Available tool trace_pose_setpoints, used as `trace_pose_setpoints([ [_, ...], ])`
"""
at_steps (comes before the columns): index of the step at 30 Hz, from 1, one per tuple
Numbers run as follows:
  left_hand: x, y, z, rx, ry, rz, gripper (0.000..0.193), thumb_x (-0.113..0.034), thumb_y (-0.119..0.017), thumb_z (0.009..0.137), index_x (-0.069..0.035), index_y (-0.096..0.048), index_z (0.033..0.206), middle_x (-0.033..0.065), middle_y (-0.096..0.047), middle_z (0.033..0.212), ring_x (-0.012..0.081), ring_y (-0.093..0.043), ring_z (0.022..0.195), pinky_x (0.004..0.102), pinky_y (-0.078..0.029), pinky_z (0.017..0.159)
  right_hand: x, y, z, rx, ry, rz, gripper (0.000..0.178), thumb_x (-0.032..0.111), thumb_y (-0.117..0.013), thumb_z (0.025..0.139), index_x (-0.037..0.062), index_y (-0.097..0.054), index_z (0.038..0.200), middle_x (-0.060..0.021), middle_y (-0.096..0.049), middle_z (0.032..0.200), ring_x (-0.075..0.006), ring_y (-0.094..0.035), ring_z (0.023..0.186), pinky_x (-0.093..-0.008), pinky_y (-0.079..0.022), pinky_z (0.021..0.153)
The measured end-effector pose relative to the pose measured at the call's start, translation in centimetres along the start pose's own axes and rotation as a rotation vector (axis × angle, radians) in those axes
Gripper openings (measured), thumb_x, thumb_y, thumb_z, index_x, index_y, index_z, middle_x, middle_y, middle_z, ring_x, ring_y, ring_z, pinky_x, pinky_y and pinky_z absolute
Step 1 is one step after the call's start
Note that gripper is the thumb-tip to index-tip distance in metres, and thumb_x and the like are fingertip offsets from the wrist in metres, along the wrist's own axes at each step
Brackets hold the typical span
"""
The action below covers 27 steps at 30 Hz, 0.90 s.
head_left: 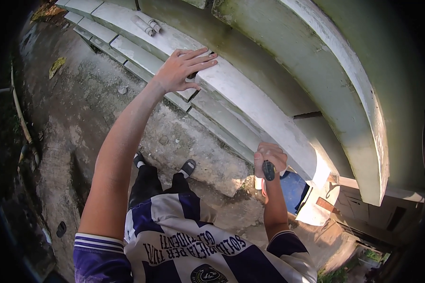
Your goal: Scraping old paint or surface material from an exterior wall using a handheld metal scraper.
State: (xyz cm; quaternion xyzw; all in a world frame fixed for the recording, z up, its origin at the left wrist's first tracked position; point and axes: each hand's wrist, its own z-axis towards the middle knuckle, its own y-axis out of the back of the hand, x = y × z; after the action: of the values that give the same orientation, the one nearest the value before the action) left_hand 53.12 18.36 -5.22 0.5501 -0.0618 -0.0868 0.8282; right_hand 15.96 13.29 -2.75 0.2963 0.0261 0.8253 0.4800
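Note:
A long, white-dusted, pale moulding (243, 89) with a stepped profile runs diagonally past me. My left hand (184, 69) rests on its top beside a dark gap, fingers spread and holding nothing. Lower down and to the right, my right hand (270, 158) is closed around a dark-handled tool (268, 170) at the moulding's near edge. Only the rounded handle end shows clearly; the tool's working part is hidden or too indistinct to make out. Farther up on the moulding lie two small grey rolls (147, 24), side by side.
A higher curved ledge (311, 61) juts out beyond the moulding. Below is rough, dusty concrete ground (99, 89), where I stand in sandals (188, 168). A blue object (293, 191) and a pale sheet (318, 205) are past my right hand. A thin pole (21, 108) lies at left.

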Motion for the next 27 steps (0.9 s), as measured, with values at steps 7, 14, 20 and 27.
trace_pose_setpoints([
  [7,-0.1,0.0,0.1,0.015,0.009,0.009,0.097,-0.070,-0.062,0.075,-0.031,-0.032,0.160,-0.0125,-0.031,0.166,0.0170,-0.033,0.151,0.0451,-0.033,0.114,1.1,-0.1,0.4,-0.036,0.041,0.040,0.023,-0.009,-0.066,0.086,0.0012,-0.048,0.074,-0.0027,-0.047,0.054,-0.0161,-0.045,0.041,-0.0306,-0.040,0.039],
  [14,-0.1,0.2,0.1,0.020,0.007,0.023,0.098,-0.069,-0.063,0.074,-0.031,-0.033,0.160,-0.0123,-0.032,0.166,0.0166,-0.033,0.151,0.0448,-0.033,0.114,1.1,-0.1,0.4,-0.108,0.088,-0.015,0.021,-0.009,-0.065,0.086,-0.0004,-0.049,0.076,-0.0024,-0.047,0.054,-0.0161,-0.045,0.041,-0.0309,-0.040,0.038],
  [20,-0.2,0.1,0.0,0.004,0.009,0.033,0.097,-0.069,-0.063,0.074,-0.030,-0.036,0.158,-0.0116,-0.035,0.165,0.0172,-0.035,0.150,0.0431,-0.033,0.113,1.1,-0.1,0.0,-0.067,0.052,-0.004,0.022,-0.010,-0.067,0.085,0.0007,-0.048,0.078,-0.0030,-0.048,0.055,-0.0163,-0.043,0.041,-0.0309,-0.040,0.039],
  [27,-0.3,0.1,0.2,-0.036,0.009,-0.070,0.102,-0.053,-0.077,0.069,-0.032,-0.034,0.159,-0.0134,-0.032,0.166,0.0165,-0.034,0.151,0.0444,-0.035,0.112,1.0,0.6,0.6,-0.052,0.046,0.094,0.030,-0.011,-0.065,0.084,0.0024,-0.044,0.068,-0.0019,-0.045,0.054,-0.0156,-0.041,0.041,-0.0305,-0.039,0.038],
])
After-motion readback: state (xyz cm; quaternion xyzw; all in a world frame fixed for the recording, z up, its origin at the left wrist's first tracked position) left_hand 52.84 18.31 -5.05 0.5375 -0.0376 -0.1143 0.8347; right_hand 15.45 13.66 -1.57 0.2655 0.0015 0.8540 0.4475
